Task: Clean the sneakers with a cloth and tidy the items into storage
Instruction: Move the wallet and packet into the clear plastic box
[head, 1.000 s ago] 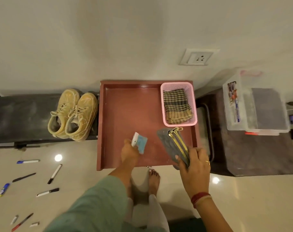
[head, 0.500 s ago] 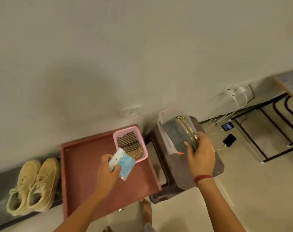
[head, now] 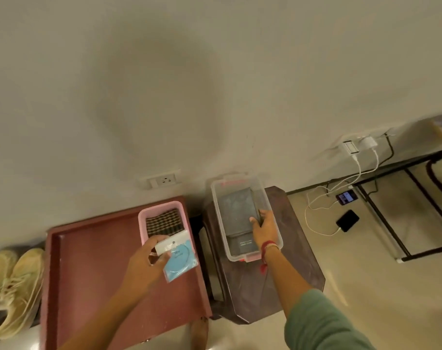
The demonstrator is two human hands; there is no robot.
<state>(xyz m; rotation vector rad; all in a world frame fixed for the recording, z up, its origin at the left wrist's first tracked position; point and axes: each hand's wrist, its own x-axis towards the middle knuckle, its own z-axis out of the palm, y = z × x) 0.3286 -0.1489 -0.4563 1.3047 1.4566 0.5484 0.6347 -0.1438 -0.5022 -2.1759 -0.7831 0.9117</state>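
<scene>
Centre right, the right hand [head: 264, 227] is gripping the grey pouch [head: 235, 210] inside the clear box [head: 217, 218]; released crooked, it could be jamming there. The left hand [head: 144, 263] is pinching a blue packet [head: 180, 258], possibly slipping. The sneakers [head: 15, 286] are sitting lower left.

A tray [head: 88, 286] sits at seven o'clock in the view, against the wall. A pair of sneakers [head: 10, 286] stands just beside it, at its nine o'clock. A basket [head: 142, 223] sits in the tray's one o'clock corner, with a folded cloth [head: 163, 222] inside. The left hand [head: 144, 263] holds a packet [head: 179, 256] over the tray, at the basket's six o'clock. A stool [head: 298, 261] at the tray's three o'clock carries a storage bin [head: 273, 205]. A pouch [head: 236, 210] lies in the bin, and the right hand [head: 264, 227] grips its three o'clock edge. Two phones [head: 347, 220] lie on the floor at the stool's two o'clock.
</scene>
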